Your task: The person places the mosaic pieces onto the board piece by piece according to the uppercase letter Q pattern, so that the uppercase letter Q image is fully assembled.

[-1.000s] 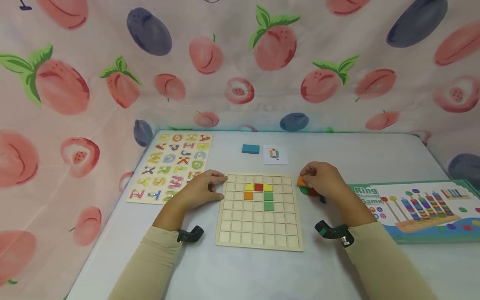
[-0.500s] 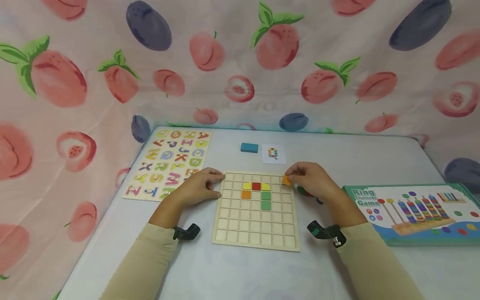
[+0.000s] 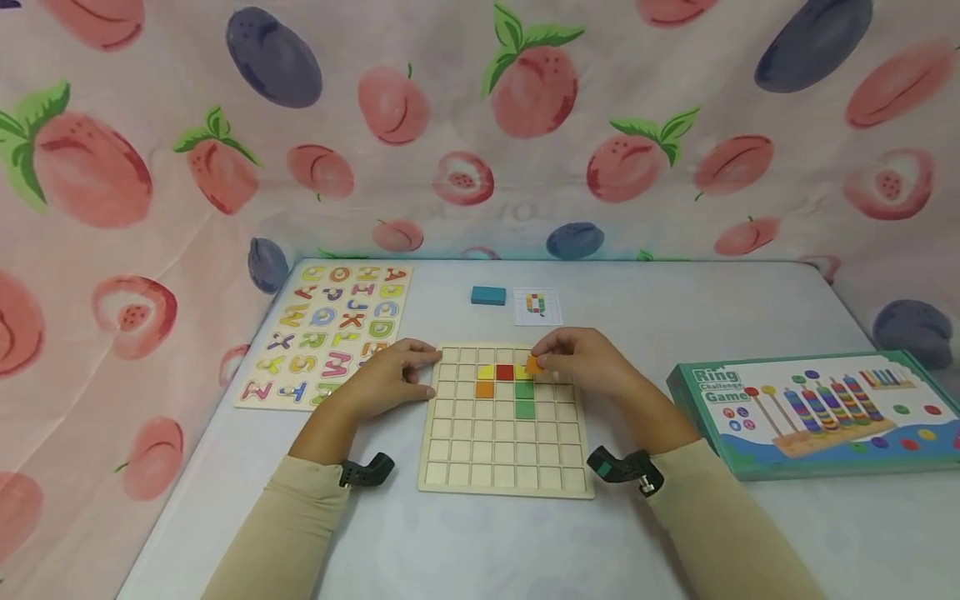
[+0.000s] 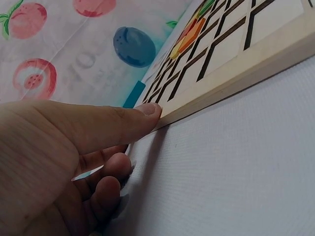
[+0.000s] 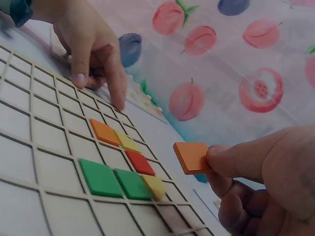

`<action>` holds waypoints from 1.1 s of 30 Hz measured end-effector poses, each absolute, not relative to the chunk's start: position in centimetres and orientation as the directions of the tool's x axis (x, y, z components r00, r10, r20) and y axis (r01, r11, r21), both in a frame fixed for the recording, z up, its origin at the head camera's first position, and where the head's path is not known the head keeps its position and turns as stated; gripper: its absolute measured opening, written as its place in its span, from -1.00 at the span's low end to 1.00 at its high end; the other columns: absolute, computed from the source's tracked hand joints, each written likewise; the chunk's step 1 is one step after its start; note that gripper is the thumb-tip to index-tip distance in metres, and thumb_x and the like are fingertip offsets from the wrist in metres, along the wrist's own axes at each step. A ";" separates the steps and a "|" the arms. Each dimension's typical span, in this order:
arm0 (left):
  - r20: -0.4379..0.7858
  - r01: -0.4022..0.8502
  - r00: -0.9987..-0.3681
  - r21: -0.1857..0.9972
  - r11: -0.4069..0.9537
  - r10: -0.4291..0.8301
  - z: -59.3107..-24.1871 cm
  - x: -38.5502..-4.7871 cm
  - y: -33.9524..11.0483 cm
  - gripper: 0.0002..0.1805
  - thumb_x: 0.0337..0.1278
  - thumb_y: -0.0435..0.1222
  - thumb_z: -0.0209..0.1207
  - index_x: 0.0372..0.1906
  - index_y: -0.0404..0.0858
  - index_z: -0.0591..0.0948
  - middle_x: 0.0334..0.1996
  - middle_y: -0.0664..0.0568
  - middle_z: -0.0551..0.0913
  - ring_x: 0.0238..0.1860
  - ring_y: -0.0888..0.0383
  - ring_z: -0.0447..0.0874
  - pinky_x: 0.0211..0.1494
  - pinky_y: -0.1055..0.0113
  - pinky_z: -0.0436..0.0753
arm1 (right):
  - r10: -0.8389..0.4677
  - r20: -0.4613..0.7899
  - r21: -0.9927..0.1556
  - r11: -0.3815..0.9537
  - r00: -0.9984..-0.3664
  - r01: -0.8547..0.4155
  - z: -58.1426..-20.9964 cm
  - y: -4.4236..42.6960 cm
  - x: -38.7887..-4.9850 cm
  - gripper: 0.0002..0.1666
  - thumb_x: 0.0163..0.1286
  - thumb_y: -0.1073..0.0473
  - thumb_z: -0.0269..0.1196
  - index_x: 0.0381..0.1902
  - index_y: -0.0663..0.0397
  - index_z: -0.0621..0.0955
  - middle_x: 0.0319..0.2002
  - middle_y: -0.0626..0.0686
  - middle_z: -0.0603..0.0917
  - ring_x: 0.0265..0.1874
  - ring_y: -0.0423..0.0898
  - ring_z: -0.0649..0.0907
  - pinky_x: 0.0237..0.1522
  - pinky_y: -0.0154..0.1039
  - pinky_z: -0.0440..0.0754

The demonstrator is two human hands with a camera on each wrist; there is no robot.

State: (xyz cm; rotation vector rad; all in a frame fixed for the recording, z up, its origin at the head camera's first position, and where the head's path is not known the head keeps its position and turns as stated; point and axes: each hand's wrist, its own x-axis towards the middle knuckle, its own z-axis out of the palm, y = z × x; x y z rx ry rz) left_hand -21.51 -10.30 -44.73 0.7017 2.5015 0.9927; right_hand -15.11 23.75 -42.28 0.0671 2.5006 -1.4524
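My right hand [image 3: 592, 365] pinches an orange square tile [image 5: 189, 156] between thumb and fingers, above the far right part of a wooden grid board [image 3: 506, 457]. Along the board's left edge, the thumb and a finger of my left hand [image 3: 386, 379] touch the rim. In the grid lie a red tile [image 3: 505, 372], another orange tile [image 3: 485, 390], two green tiles [image 5: 101, 178] and two yellow rounded pieces [image 5: 129, 141]. One yellow piece is partly hidden behind the held tile in the head view.
A pattern card [image 3: 537, 307] and a blue block [image 3: 488, 296] lie behind the board. To the left is an alphabet puzzle board [image 3: 322, 333], and to the right a Ring Challenge Game box [image 3: 817, 417]. A peach-printed cloth [image 3: 517, 192] hangs at the back.
My right hand has brought the orange tile leftward from beside the board to above it. The loose pieces under that hand have gone out of sight. My left hand stays at the board's edge.
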 end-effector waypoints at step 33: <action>-0.138 0.321 -0.812 0.705 0.632 0.566 -44.8 -21.6 -10.3 -0.31 0.24 -0.25 0.53 0.46 -0.17 0.61 0.32 0.07 0.55 -0.15 0.15 0.54 -0.05 0.22 0.53 | -0.128 -0.073 -0.764 0.644 -0.989 -0.027 -45.0 15.6 -12.4 -0.87 0.44 0.24 0.46 -0.27 -0.17 0.82 -0.31 -0.20 0.75 -0.33 -0.12 0.61 -0.24 -0.17 0.61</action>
